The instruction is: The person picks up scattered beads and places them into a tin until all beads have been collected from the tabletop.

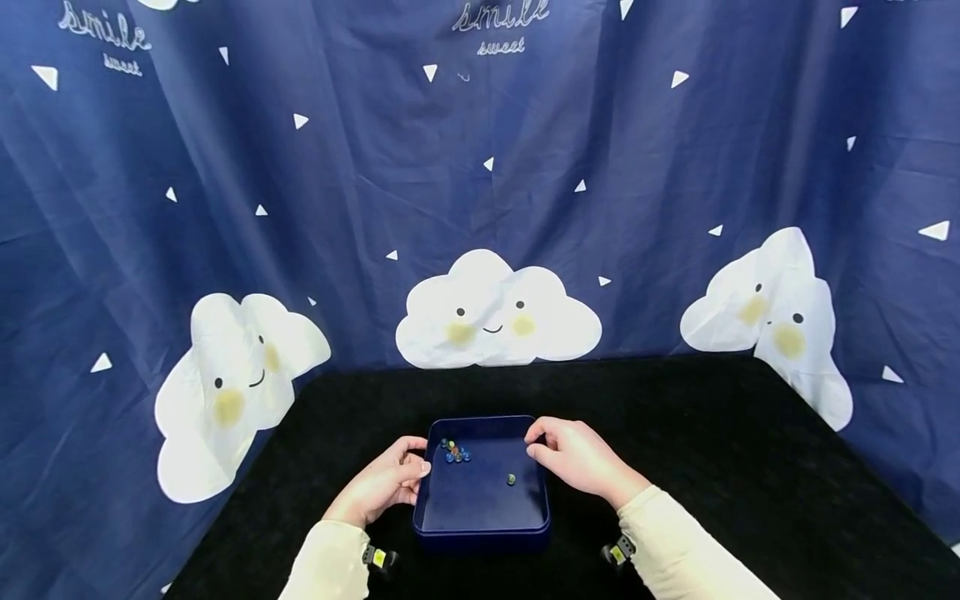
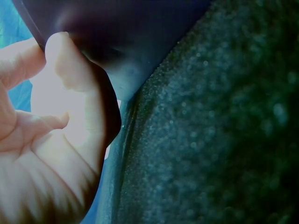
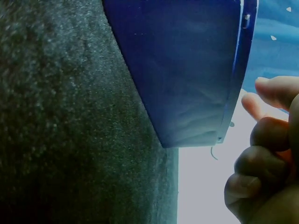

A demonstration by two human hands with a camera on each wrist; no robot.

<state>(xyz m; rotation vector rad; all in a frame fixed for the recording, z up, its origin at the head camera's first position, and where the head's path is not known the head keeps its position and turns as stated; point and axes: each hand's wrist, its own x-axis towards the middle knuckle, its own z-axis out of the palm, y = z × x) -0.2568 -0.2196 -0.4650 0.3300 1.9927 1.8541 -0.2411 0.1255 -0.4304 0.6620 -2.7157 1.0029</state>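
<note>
A dark blue square tin box with low walls stands on the black tabletop in the head view. Several small glass marbles, mostly blue with an orange and a yellow-green one, cluster at its far left. One green marble lies alone to the right of its middle. My left hand grips the box's left wall between thumb and fingers, also seen from the side in the left wrist view. My right hand hovers at the far right rim, thumb and index finger apart with no object visible between them, other fingers curled.
Black cloth covers the table around the box. Behind it hangs a blue curtain printed with white smiling clouds and triangles. Both wrists carry small strapped cameras near the cream sleeves.
</note>
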